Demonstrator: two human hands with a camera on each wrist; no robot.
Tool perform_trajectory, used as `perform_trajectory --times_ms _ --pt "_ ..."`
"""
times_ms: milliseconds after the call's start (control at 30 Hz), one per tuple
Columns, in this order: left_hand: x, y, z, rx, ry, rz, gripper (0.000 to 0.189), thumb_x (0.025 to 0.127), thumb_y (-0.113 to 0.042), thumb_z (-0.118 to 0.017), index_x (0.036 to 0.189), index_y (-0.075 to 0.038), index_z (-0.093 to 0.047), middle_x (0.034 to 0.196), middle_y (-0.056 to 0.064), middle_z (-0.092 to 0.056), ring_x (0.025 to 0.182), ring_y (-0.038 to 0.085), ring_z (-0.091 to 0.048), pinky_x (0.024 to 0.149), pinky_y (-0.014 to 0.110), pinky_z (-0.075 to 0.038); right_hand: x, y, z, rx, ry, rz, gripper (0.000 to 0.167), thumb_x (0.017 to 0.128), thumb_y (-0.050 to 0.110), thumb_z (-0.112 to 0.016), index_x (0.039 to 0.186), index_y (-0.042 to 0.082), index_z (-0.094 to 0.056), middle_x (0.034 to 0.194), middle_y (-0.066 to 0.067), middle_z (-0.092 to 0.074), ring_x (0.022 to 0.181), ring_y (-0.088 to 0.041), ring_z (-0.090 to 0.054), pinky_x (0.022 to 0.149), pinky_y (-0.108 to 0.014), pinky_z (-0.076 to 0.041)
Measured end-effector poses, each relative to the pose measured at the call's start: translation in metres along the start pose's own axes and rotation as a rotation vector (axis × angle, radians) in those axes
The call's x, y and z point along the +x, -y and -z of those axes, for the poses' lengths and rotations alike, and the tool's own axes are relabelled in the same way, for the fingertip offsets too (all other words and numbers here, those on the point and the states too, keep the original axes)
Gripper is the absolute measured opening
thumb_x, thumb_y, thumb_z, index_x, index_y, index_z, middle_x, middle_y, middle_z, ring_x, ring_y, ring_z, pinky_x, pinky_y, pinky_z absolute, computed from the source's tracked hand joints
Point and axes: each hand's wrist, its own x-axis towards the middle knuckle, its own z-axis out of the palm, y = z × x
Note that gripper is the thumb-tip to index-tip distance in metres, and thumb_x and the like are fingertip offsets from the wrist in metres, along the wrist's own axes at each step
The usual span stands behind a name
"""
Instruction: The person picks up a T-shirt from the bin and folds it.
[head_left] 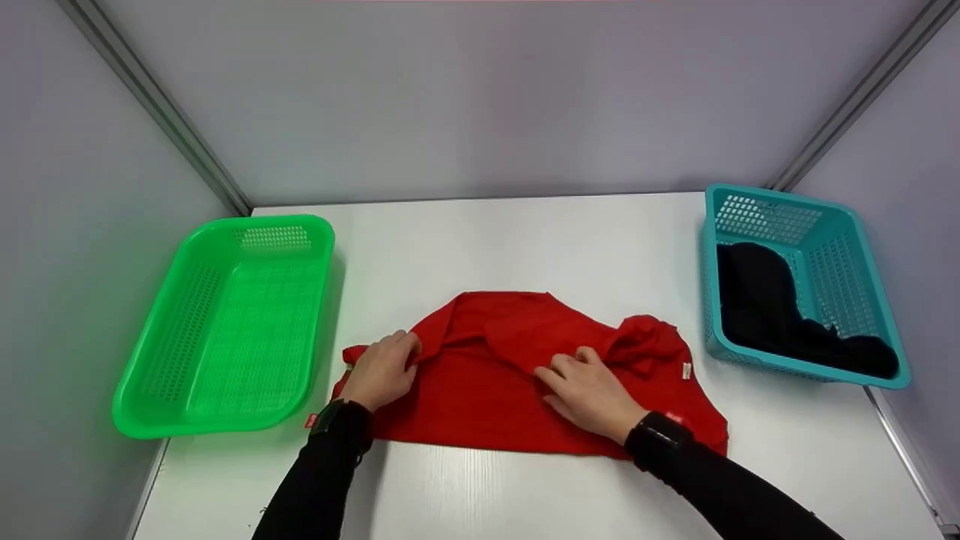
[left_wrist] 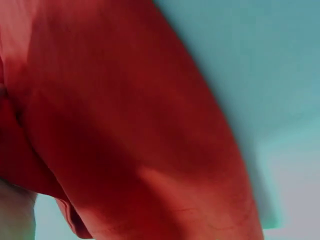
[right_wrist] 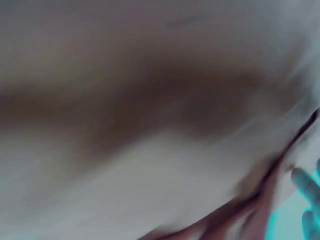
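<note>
A red shirt [head_left: 480, 405] lies spread sideways on the white table, its upper part folded over and bunched toward the right. My left hand [head_left: 382, 371] pinches the shirt near its left end. In the left wrist view the red cloth [left_wrist: 130, 110] fills most of the picture, with a bit of the hand at the lower left. Loosely bent, the fingers of my right hand [head_left: 589, 394] touch the cloth right of the middle. The right wrist view is mostly blurred; fingertips [right_wrist: 306, 186] show beside a reddish edge.
A green basket [head_left: 319, 330] stands on the left side of the table. At the right, a turquoise basket [head_left: 855, 225] holds black cloth [head_left: 757, 300]. Grey-white panels [head_left: 510, 97] enclose the table at the back and sides.
</note>
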Motion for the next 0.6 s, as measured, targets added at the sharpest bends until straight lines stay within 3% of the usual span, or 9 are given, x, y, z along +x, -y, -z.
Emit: perform_trajectory --times_ms 167,333,467,600 --pt "0.001 0.002 -0.002 -0.008 0.002 0.076 0.024 0.089 0.002 -0.069 0.11 -0.006 -0.062 0.099 0.011 -0.063 0.091 0.031 -0.061 0.086 0.044 -0.054 0.022 0.018 -0.019 -0.102 0.045 -0.006 0.03 0.094 0.02 -0.071 0.123 0.014 -0.065 0.105 -0.007 -0.058 0.094 -0.025 -0.056 0.086 -0.041 -0.042" --pt "0.0 0.003 0.003 -0.056 -0.078 0.16 0.013 0.09 0.0 -0.068 0.094 -0.008 -0.059 0.088 0.008 -0.061 0.081 0.028 -0.06 0.075 0.042 -0.053 0.031 0.018 -0.025 -0.18 0.043 -0.076 0.019 0.093 0.009 -0.072 0.111 0.011 -0.066 0.099 -0.009 -0.061 0.089 -0.028 -0.058 0.085 -0.043 -0.044" --pt "0.0 0.004 0.009 -0.094 -0.105 0.198 0.009 0.092 -0.009 -0.066 0.088 -0.011 -0.057 0.083 0.005 -0.058 0.075 0.024 -0.056 0.07 0.04 -0.05 0.036 0.014 -0.025 -0.122 0.029 -0.159 0.012 0.094 0.016 -0.074 0.101 0.01 -0.066 0.091 -0.008 -0.063 0.087 -0.029 -0.059 0.085 -0.044 -0.044" --pt "0.003 0.005 0.013 -0.097 -0.16 0.222 0.007 0.095 -0.012 -0.065 0.091 -0.009 -0.06 0.085 0.006 -0.059 0.075 0.025 -0.056 0.069 0.041 -0.051 0.039 0.008 -0.023 -0.048 -0.041 -0.17 0.01 0.095 0.017 -0.073 0.097 0.01 -0.067 0.087 -0.008 -0.061 0.083 -0.029 -0.058 0.082 -0.044 -0.043"
